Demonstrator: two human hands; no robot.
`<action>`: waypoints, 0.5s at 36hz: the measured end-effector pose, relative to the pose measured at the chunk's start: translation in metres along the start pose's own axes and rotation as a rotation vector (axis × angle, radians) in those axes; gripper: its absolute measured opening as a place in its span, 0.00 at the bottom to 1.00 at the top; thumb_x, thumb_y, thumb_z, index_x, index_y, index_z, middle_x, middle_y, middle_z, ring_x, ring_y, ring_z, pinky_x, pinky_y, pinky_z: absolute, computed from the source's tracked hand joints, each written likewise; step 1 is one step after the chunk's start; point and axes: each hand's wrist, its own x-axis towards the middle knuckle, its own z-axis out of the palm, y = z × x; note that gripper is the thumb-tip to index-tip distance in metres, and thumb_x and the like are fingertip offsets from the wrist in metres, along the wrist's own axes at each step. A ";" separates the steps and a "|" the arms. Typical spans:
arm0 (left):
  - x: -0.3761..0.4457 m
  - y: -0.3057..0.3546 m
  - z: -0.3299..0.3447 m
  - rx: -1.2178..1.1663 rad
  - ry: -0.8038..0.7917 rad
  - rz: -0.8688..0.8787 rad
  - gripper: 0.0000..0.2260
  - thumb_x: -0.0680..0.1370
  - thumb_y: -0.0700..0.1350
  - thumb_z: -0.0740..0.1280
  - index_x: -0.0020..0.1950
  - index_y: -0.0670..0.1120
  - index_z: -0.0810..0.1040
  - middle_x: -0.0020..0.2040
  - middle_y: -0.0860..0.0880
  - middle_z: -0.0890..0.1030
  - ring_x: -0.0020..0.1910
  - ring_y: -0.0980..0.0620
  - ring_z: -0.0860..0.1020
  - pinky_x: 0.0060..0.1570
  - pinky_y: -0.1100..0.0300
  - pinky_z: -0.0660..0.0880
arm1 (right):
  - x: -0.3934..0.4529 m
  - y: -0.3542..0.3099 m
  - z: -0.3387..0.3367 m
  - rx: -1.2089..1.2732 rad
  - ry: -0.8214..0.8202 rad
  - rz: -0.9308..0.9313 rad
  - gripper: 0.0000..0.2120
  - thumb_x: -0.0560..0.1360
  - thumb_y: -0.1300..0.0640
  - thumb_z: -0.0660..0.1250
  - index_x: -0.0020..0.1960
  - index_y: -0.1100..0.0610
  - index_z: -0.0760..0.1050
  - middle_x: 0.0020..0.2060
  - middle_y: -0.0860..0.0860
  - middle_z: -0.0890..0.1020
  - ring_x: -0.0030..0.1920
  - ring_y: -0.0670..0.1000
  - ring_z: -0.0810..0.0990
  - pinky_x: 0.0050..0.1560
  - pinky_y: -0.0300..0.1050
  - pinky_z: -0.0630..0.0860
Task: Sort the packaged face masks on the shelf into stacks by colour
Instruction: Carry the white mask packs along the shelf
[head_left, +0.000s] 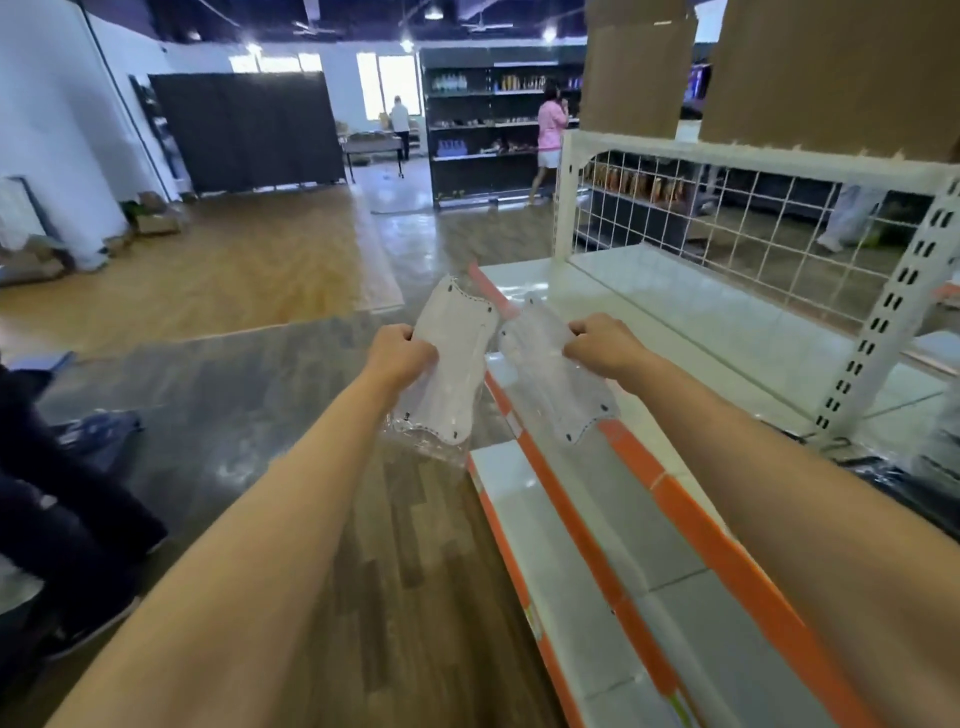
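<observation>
A large shop floor with wood-pattern flooring (249, 270), dark stocked shelving (478, 119) at the back and a person in pink (549, 137) standing beside it. On the right runs a white metal shelf (675, 322) with orange edge strips, a wire grid back and cardboard boxes (831, 67) on top. Two bare arms reach forward. The left hand (400, 356) grips a white face mask (457, 364) sealed in clear, crinkled plastic, held above the floor just beside the shelf edge. The right hand (602, 345) grips a second packaged white mask (556, 379) above the shelf's front edge. Both fists are closed around the wrappers.
</observation>
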 end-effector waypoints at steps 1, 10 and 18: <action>0.008 -0.001 0.005 0.007 -0.009 -0.008 0.10 0.62 0.40 0.65 0.43 0.41 0.75 0.39 0.43 0.72 0.39 0.50 0.69 0.37 0.57 0.63 | 0.006 0.001 -0.001 -0.001 0.000 0.000 0.06 0.72 0.67 0.58 0.38 0.61 0.69 0.35 0.57 0.69 0.37 0.53 0.66 0.33 0.43 0.58; 0.100 -0.003 0.046 0.060 -0.138 0.006 0.03 0.71 0.34 0.64 0.42 0.40 0.74 0.34 0.46 0.71 0.34 0.48 0.68 0.31 0.61 0.63 | 0.062 0.038 0.002 -0.036 0.090 0.121 0.11 0.72 0.65 0.61 0.34 0.59 0.62 0.32 0.56 0.62 0.34 0.52 0.60 0.32 0.45 0.51; 0.188 0.002 0.058 -0.041 -0.263 0.047 0.07 0.71 0.32 0.63 0.44 0.43 0.73 0.40 0.44 0.71 0.39 0.49 0.68 0.38 0.57 0.65 | 0.118 0.042 0.002 -0.024 0.232 0.234 0.14 0.70 0.66 0.60 0.31 0.56 0.59 0.31 0.55 0.62 0.32 0.52 0.58 0.32 0.45 0.51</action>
